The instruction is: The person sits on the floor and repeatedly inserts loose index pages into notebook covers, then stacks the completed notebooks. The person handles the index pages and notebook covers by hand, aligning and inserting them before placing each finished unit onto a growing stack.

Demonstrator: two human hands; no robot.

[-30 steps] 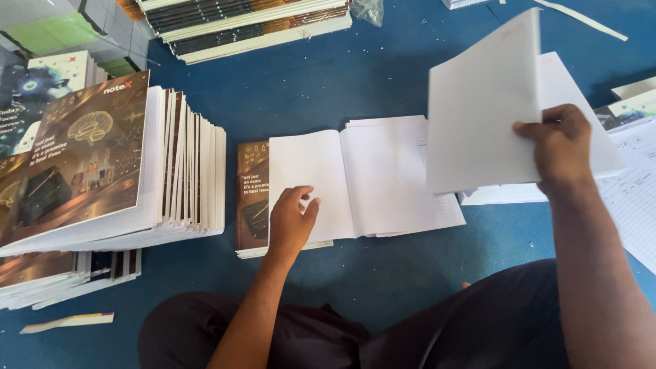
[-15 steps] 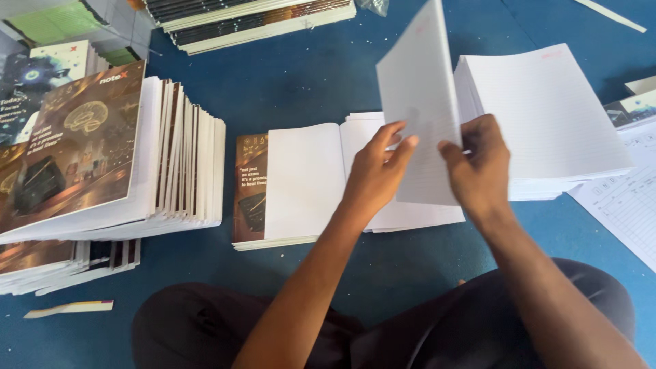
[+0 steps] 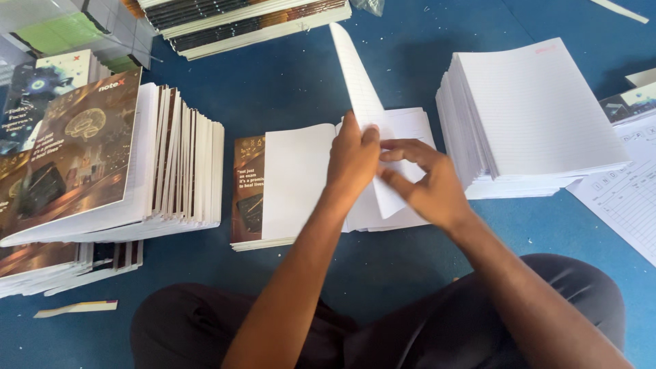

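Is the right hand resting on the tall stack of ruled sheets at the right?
No, the right hand is on the upright sheet with the left hand; the ruled stack lies untouched.

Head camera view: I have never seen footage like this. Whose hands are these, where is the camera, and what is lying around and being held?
The camera sits on a person's head, looking down at their own bare hands and lap. The left hand and right hand both pinch a bundle of white ruled sheets, standing it on edge over an open booklet on the blue floor. To the right lies a stack of ruled paper; to the left, a leaning pile of finished notebooks with dark covers. A printed form lies at far right.
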